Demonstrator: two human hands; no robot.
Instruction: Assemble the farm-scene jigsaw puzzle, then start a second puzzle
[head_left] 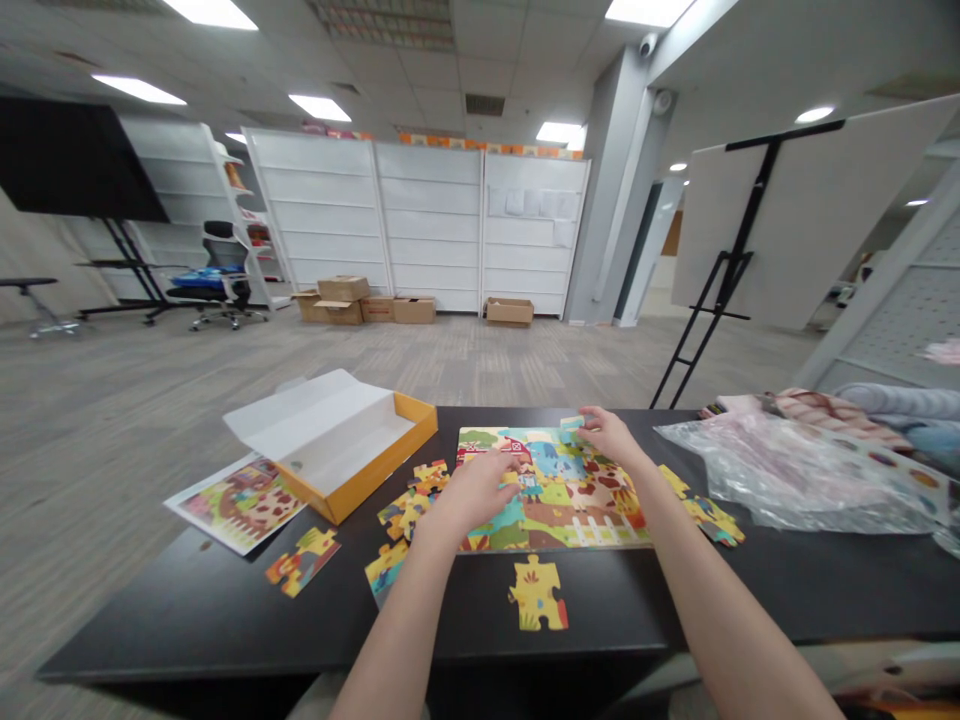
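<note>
A colourful farm-scene puzzle (536, 520), largely joined, lies on the black table (300, 640). Over its left part is my left hand (480, 490), fingers apart, near the red barn picture. My right hand (606, 436) is at the puzzle's top right edge, its fingertips closed on a light blue and green puzzle piece (571, 423). One yellow piece (538, 594) lies by itself in front of the puzzle. More loose pieces (409, 512) are left of it, partly behind my left arm, and others (709, 518) sit right of my right forearm.
An open yellow box (382, 455) with a white inside stands at the left, partly over a printed picture sheet (240, 505). Two joined pieces (302, 562) lie near it. Clear plastic bags (795, 470) and folded fabric (847, 415) cover the right side.
</note>
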